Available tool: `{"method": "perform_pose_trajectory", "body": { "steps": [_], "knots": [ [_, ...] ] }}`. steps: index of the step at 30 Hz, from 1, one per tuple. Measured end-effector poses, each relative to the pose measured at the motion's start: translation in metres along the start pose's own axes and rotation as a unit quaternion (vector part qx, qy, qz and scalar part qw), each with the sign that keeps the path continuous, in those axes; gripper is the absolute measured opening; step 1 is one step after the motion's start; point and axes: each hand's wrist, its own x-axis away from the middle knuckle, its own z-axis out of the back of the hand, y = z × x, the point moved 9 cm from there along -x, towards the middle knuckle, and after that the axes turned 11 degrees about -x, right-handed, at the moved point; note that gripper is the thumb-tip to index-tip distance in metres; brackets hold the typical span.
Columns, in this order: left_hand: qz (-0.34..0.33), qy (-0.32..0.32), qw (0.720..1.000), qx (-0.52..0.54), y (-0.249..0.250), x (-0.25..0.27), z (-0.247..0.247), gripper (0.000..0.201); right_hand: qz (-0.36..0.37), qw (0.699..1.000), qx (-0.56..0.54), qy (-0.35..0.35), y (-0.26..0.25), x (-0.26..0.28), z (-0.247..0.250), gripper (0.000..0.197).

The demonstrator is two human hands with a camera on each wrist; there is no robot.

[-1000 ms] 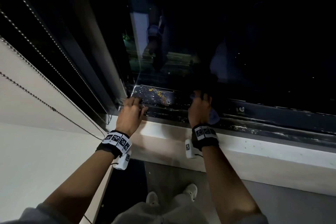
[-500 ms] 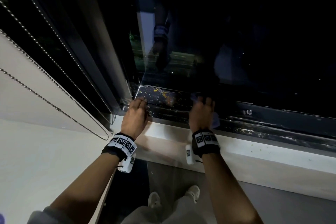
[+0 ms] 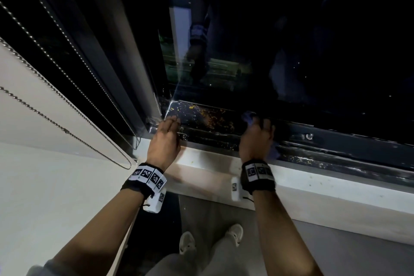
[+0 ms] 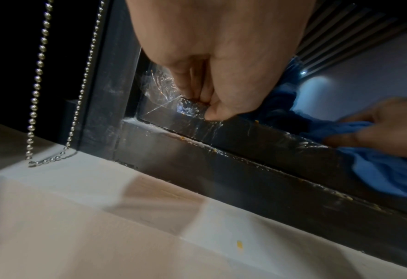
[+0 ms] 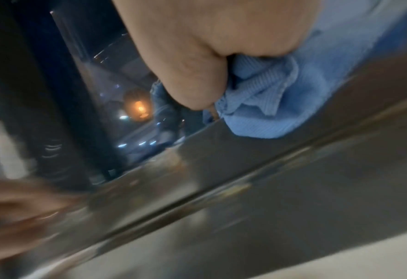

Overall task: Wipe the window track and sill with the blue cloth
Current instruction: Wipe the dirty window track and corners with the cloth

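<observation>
The dark window track (image 3: 224, 135) runs left to right, with yellow-orange crumbs (image 3: 210, 119) on its left part. Below it lies the white sill (image 3: 313, 186). My right hand (image 3: 257, 139) grips the bunched blue cloth (image 3: 249, 116) and holds it down in the track, right of the crumbs. In the right wrist view the cloth (image 5: 264, 105) bulges from under my curled fingers (image 5: 197, 85). My left hand (image 3: 167, 139) rests its fingertips (image 4: 197, 98) on the track's left end by the frame corner and holds nothing.
A bead chain (image 4: 37, 94) hangs by the left frame and its loop lies on the sill corner. Dark glass (image 3: 291, 51) rises behind the track. A screw head (image 3: 309, 136) sits in the frame to the right. My shoes (image 3: 188, 242) stand on the floor below.
My right hand with the cloth has slid a little to the right along the track. My left hand has stayed at the frame corner. The head view has shifted slightly.
</observation>
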Motion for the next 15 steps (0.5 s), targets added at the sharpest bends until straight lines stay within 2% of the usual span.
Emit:
{"method": "perform_pose_trajectory", "body": {
  "steps": [4, 5, 7, 10, 13, 15],
  "knots": [
    [-0.006, -0.001, 1.000, 0.003, -0.001, 0.000, 0.000, 0.060, 0.034, 0.989, -0.065, -0.128, -0.057, 0.006, -0.035, 0.045],
    [-0.009, 0.001, 1.000, 0.010, -0.002, 0.001, 0.000, 0.061, 0.036, 0.987, -0.093, -0.125, -0.061, 0.002, -0.030, 0.044],
    [-0.016, -0.005, 1.000, 0.021, -0.006, -0.001, -0.001, 0.063, 0.020, 0.989, -0.130, -0.067, -0.054, -0.008, 0.001, 0.040],
    [-0.015, -0.005, 1.000, 0.026, -0.009, -0.001, -0.001, 0.062, -0.017, 0.998, -0.057, -0.010, -0.014, -0.017, 0.041, 0.037],
    [-0.012, 0.004, 0.999, 0.034, -0.007, 0.000, 0.000, 0.064, -0.033, 0.999, 0.011, -0.033, 0.010, -0.013, 0.026, 0.037],
    [-0.007, 0.008, 0.999, 0.036, -0.006, 0.001, -0.001, 0.066, -0.017, 0.999, 0.026, -0.034, -0.001, -0.007, 0.005, 0.029]
  ]
}}
